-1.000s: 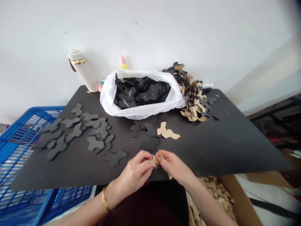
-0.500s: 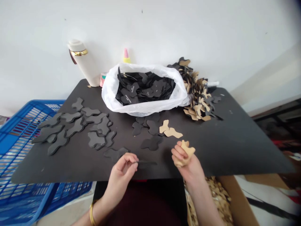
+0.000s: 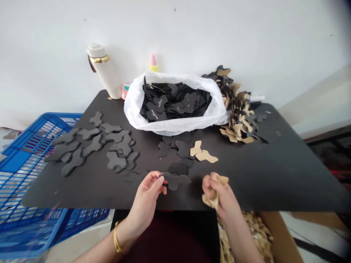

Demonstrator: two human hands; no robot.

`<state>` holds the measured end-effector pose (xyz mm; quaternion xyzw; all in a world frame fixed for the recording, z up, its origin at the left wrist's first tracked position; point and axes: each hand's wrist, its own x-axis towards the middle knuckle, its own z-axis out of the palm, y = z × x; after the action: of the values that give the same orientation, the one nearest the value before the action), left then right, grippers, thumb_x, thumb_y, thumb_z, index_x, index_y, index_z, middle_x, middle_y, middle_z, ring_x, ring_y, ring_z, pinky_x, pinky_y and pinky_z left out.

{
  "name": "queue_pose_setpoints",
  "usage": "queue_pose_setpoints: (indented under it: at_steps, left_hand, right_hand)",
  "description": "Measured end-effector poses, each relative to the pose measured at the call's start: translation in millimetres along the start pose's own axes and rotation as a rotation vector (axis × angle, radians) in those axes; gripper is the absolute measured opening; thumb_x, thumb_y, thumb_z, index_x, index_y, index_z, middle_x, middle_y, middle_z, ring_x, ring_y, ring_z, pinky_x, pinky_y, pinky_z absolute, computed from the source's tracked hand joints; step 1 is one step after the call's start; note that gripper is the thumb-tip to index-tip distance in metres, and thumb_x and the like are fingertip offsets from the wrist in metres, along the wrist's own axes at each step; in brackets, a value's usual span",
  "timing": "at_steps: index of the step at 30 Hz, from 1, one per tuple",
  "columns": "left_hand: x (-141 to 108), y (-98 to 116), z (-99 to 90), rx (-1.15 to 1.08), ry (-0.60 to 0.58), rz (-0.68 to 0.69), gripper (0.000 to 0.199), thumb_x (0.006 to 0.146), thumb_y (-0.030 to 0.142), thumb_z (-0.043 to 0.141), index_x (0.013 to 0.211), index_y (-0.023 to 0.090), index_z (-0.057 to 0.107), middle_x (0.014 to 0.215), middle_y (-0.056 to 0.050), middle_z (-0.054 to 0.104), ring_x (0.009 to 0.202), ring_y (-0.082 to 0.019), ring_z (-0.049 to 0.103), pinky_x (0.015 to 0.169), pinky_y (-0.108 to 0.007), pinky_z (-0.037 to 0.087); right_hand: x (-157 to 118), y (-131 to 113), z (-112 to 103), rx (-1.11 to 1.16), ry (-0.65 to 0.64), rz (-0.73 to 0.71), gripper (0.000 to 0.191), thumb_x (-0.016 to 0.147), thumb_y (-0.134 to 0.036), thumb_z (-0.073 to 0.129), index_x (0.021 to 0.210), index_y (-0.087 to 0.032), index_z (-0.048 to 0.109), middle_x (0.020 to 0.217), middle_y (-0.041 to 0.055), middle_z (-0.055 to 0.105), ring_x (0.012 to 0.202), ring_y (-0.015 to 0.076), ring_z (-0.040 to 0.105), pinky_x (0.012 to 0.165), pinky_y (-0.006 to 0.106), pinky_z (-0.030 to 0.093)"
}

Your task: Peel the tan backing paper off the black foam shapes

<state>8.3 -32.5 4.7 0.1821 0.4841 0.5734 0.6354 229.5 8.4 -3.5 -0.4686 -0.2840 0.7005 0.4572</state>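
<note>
One dark piece (image 3: 177, 180) juts from pinching left hand (image 3: 148, 193); right hand (image 3: 223, 193) clutches tan scraps (image 3: 211, 202)

**Lobed dark-grey cutout (image 3: 177, 181) beside bunched tan pieces (image 3: 212, 201)**

The lobed dark-grey cutout is thin and matte, its broad face showing, its left end pinched in the left fingers (image 3: 156, 185) over the worktop (image 3: 274, 175). To its right, apart, the tan pieces sit bent and partly hidden in the right fingers (image 3: 216, 183).
</note>
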Motion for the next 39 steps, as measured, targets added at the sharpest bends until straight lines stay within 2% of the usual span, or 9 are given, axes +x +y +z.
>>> queue_pose_setpoints:
  at_steps: [2, 5, 11, 13, 16, 19, 21, 25, 39]
  left_hand:
    - [1.7, -0.6, 0.7, -0.013, 0.009, 0.003, 0.014, 0.088, 0.030, 0.068, 0.092, 0.021, 0.058, 0.085, 0.001, 0.058, 0.075, -0.010, 0.054, 0.068, -0.022, 0.043]
    - [3.0, -2.6, 2.9, -0.031, 0.016, 0.004, 0.014, 0.088, 0.030, 0.069, 0.092, 0.021, 0.058, 0.085, 0.001, 0.058, 0.075, -0.010, 0.054, 0.069, -0.022, 0.043]
    - [1.5, -8.4, 4.6, 0.030, -0.022, 0.010, 0.013, 0.088, 0.032, 0.067, 0.090, 0.022, 0.060, 0.091, 0.001, 0.059, 0.070, -0.010, 0.053, 0.066, -0.024, 0.042]
    - [6.2, -7.6, 2.3, 0.229, -0.020, 0.103, 0.014, 0.088, 0.033, 0.066, 0.084, 0.020, 0.062, 0.094, -0.001, 0.059, 0.067, -0.010, 0.051, 0.064, -0.025, 0.041]
    - [21.3, -3.1, -1.4, 0.678, 0.013, 0.355, 0.015, 0.085, 0.026, 0.066, 0.073, 0.019, 0.063, 0.085, -0.001, 0.059, 0.068, -0.012, 0.050, 0.066, -0.027, 0.041]
    - [39.7, 1.7, -1.3, 1.014, 0.031, 0.568, 0.013, 0.084, 0.019, 0.065, 0.071, 0.020, 0.061, 0.077, -0.001, 0.060, 0.075, -0.016, 0.052, 0.072, -0.029, 0.042]
    - [49.2, 3.5, 1.2, 1.160, 0.034, 0.634, 0.015, 0.084, 0.017, 0.064, 0.071, 0.020, 0.058, 0.076, -0.001, 0.061, 0.077, -0.018, 0.052, 0.073, -0.031, 0.042]
    - [57.5, 3.8, 6.2, 1.310, 0.035, 0.608, 0.019, 0.084, 0.017, 0.065, 0.069, 0.020, 0.054, 0.074, -0.001, 0.062, 0.076, -0.019, 0.052, 0.071, -0.031, 0.041]
    - [62.6, -3.5, 4.9, 1.484, 0.009, 0.620, 0.018, 0.084, 0.018, 0.063, 0.068, 0.021, 0.054, 0.074, -0.003, 0.062, 0.080, -0.023, 0.052, 0.074, -0.036, 0.041]
  right_hand:
    - [-0.2, 2.3, 1.6, -0.126, -0.052, 0.045, 0.017, 0.084, -0.032, 0.065, 0.083, -0.023, 0.050, 0.059, -0.0086, 0.046, 0.040, 0.0031, 0.025, 0.037, 0.015, 0.019]
    - [-0.2, 8.2, 8.9, -0.272, -0.077, 0.060, 0.034, 0.083, -0.035, 0.068, 0.111, -0.025, 0.052, 0.057, -0.0113, 0.039, 0.044, 0.0040, 0.026, 0.040, 0.014, 0.020]
    - [1.9, 15.4, 23.7, -0.344, 0.043, 0.034, 0.031, 0.081, -0.046, 0.069, 0.081, -0.023, 0.048, 0.055, -0.0109, 0.028, 0.043, 0.0039, 0.019, 0.037, 0.016, 0.015]
    - [7.1, 10.6, 23.8, -0.323, 0.054, 0.046, 0.032, 0.081, -0.047, 0.068, 0.080, -0.024, 0.046, 0.054, -0.0111, 0.029, 0.042, 0.0042, 0.018, 0.036, 0.017, 0.015]
    - [24.3, -1.0, 20.8, -0.451, 0.055, 0.054, 0.030, 0.081, -0.048, 0.064, 0.080, -0.024, 0.047, 0.054, -0.0105, 0.031, 0.041, 0.0053, 0.019, 0.036, 0.018, 0.015]
    - [48.6, -10.6, 18.9, -0.793, 0.086, -0.105, 0.025, 0.081, -0.046, 0.061, 0.077, -0.023, 0.051, 0.055, -0.0074, 0.040, 0.044, 0.0083, 0.032, 0.040, 0.021, 0.026]
    - [62.9, -13.4, 19.3, -1.012, 0.115, -0.245, 0.024, 0.079, -0.044, 0.060, 0.071, -0.022, 0.052, 0.056, -0.0049, 0.046, 0.051, 0.0107, 0.040, 0.049, 0.023, 0.034]
    - [77.3, -11.2, 20.9, -1.188, 0.154, -0.329, 0.024, 0.076, -0.043, 0.055, 0.067, -0.022, 0.053, 0.057, -0.0026, 0.053, 0.056, 0.0141, 0.048, 0.059, 0.026, 0.038]
    - [79.0, -1.5, 19.3, -1.274, 0.180, -0.340, 0.023, 0.077, -0.044, 0.053, 0.071, -0.023, 0.056, 0.063, 0.0016, 0.063, 0.060, 0.0184, 0.059, 0.061, 0.027, 0.040]
